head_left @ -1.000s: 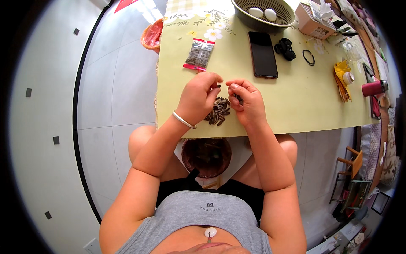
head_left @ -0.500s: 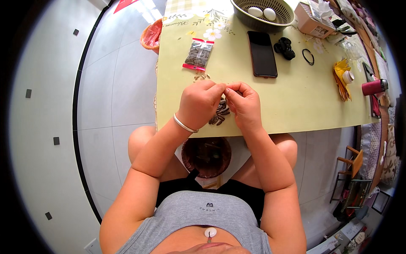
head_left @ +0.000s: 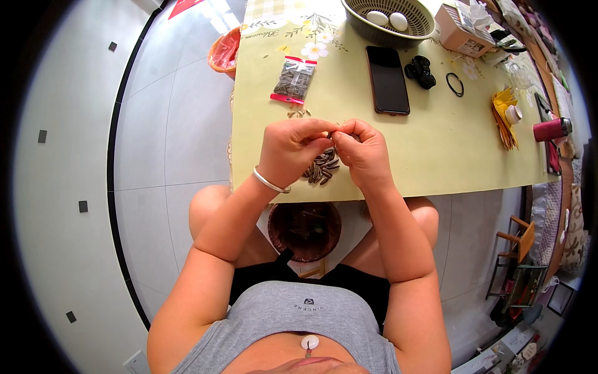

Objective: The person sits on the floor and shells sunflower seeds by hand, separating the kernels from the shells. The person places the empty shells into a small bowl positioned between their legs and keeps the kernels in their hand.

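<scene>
Left hand (head_left: 284,146), right hand (head_left: 365,153), fingers (head_left: 316,127) clamped on one seed (head_left: 330,134), one packet (head_left: 294,81), two eggs (head_left: 398,22)

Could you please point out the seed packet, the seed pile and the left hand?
Seed packet (head_left: 294,80): head view, middle of wrapper.
Seed pile (head_left: 323,169): head view, uncovered lower part.
Left hand (head_left: 288,148): head view, back of hand.

Right of our right hand (head_left: 364,153), open table (head_left: 448,149) as far as the yellow folded item (head_left: 501,118). Ahead, we see a lane between packet (head_left: 294,81) and phone (head_left: 388,81); the basket (head_left: 381,38) blocks its far right end. Pale kernels (head_left: 300,114) lie just beyond our left hand (head_left: 288,148). Dark seed pile (head_left: 322,168) takes up the gap between our hands, toward the near edge.
</scene>
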`<move>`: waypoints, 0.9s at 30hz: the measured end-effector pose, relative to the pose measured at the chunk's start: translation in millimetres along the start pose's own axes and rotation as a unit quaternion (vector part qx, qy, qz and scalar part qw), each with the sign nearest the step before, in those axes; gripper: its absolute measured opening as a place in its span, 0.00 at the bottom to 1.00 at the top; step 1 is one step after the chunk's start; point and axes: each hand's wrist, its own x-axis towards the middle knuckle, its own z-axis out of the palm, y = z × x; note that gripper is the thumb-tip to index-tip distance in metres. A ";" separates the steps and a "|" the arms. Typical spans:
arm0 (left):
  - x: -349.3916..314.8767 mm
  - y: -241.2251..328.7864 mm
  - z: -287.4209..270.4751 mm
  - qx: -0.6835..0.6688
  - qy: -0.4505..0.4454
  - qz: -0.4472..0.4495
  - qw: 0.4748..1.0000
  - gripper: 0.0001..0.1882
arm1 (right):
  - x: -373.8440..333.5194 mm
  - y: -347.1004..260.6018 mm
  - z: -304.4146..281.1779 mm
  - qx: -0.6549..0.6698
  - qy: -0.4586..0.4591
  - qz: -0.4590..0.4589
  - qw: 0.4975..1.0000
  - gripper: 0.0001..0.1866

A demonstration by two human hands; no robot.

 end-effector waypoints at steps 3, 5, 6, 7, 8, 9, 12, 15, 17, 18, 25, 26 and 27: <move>2.4 -5.2 -4.1 -0.185 -0.012 -0.135 0.973 0.12 | 1.4 -2.9 -4.4 0.035 -0.023 0.023 0.999 0.01; 5.6 -5.6 -6.8 -0.250 -0.015 -0.180 0.951 0.10 | 1.8 -4.1 -5.3 0.031 -0.028 0.023 0.999 0.02; 7.6 -3.4 -9.1 -0.267 -0.018 -0.190 0.945 0.10 | 1.9 -4.6 -4.8 0.023 -0.030 0.021 0.999 0.02; 8.8 -2.3 -10.3 -0.283 -0.021 -0.200 0.938 0.10 | 1.9 -5.2 -4.2 0.014 -0.031 0.018 0.999 0.02; 9.2 -2.8 -10.7 -0.277 -0.025 -0.195 0.941 0.09 | 1.6 -5.7 -1.9 0.009 -0.027 0.013 1.000 0.02; 9.3 -3.8 -10.6 -0.271 -0.029 -0.191 0.943 0.08 | 0.9 -5.7 1.3 0.004 -0.022 0.009 1.000 0.02; 8.0 -2.6 -5.2 -0.222 -0.016 -0.165 0.961 0.06 | 1.3 -3.4 1.0 0.005 -0.022 0.007 1.000 0.01; 7.2 -1.7 -1.8 -0.166 -0.020 -0.134 0.977 0.05 | 2.7 0.4 -3.8 0.017 -0.028 0.010 0.999 0.01; 7.1 -1.2 -0.8 -0.137 -0.019 -0.117 0.983 0.03 | 2.9 1.1 -4.6 0.019 -0.028 0.015 0.999 0.01; 6.7 -1.4 -0.3 -0.127 -0.011 -0.111 0.986 0.02 | 2.5 0.9 -3.5 0.015 -0.026 0.019 0.999 0.01; 7.4 4.8 0.1 0.043 0.002 0.028 0.999 0.03 | 2.7 2.9 -2.5 0.019 -0.024 0.014 0.999 0.01; 7.8 3.3 -1.2 0.068 -0.006 0.043 0.997 0.03 | 2.4 2.6 -2.1 0.009 -0.021 0.014 1.000 0.01; 8.1 0.9 -3.9 0.094 -0.012 0.057 0.994 0.03 | 1.9 1.5 -0.5 -0.001 -0.019 0.015 1.000 0.01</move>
